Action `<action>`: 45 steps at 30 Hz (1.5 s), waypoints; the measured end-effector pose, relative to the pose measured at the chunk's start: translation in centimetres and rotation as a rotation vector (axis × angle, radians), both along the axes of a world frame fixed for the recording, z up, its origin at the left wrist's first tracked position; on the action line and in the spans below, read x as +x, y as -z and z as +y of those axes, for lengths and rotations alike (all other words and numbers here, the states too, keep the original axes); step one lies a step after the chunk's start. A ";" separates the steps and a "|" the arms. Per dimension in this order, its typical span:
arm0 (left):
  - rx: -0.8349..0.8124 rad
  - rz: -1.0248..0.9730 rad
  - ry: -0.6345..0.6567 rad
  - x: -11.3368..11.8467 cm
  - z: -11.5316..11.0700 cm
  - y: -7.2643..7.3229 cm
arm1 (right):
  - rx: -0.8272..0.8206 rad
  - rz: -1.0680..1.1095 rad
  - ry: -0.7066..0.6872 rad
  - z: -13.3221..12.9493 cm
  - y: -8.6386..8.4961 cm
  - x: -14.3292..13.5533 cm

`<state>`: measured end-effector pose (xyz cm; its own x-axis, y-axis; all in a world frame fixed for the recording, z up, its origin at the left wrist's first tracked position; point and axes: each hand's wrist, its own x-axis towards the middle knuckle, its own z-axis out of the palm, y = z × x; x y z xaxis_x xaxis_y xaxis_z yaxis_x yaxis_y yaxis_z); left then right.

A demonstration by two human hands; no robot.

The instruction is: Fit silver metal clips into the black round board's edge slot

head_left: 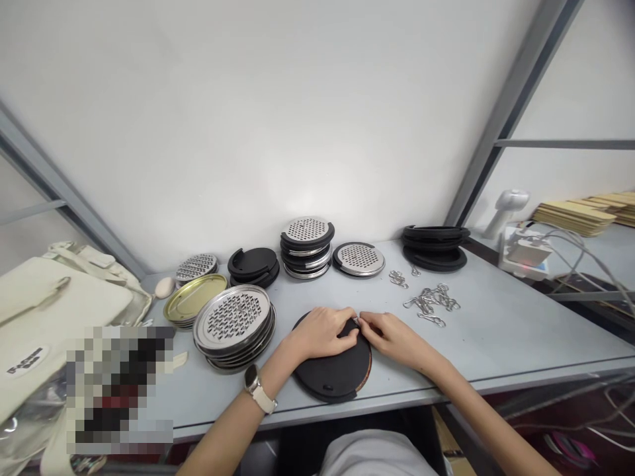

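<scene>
A round black cover lies near the table's front edge, with a thin orange-brown rim showing along its right side. Across its top rests my left hand, fingers closed at the upper right edge. My right hand is pinched at that same edge, its fingertips meeting the left ones. A small silvery glint shows between them; what the right fingers hold is too hidden to name. Several wire spring clips lie loose on the table right of the hands. Left of them stands a stack of round metal grater plates.
Gold-coloured lids sit behind the grater stack. Along the wall are black covers, a mixed stack of plates and covers, one grater in a black rim and more black rings. A cream bag occupies the left end.
</scene>
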<state>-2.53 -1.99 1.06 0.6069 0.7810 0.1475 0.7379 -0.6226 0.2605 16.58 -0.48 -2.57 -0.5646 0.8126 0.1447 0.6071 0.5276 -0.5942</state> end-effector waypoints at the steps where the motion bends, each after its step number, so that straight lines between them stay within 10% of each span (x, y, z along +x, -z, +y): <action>1: 0.003 0.001 0.002 0.0 0.0 0.0 | -0.007 0.006 -0.003 0.0 0.0 0.0; 16: 0.088 0.042 -0.214 0.0 0.2 0.5 | -0.010 0.021 -0.002 -0.1 -0.3 -0.1; 45: 0.115 0.082 -0.002 -0.1 0.0 0.4 | 0.036 -0.039 -0.056 0.1 0.1 0.1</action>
<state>-2.61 -1.94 0.68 0.6193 0.7629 0.1858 0.7549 -0.6436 0.1261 16.65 -0.35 -2.66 -0.6144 0.7745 0.1505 0.5983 0.5818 -0.5509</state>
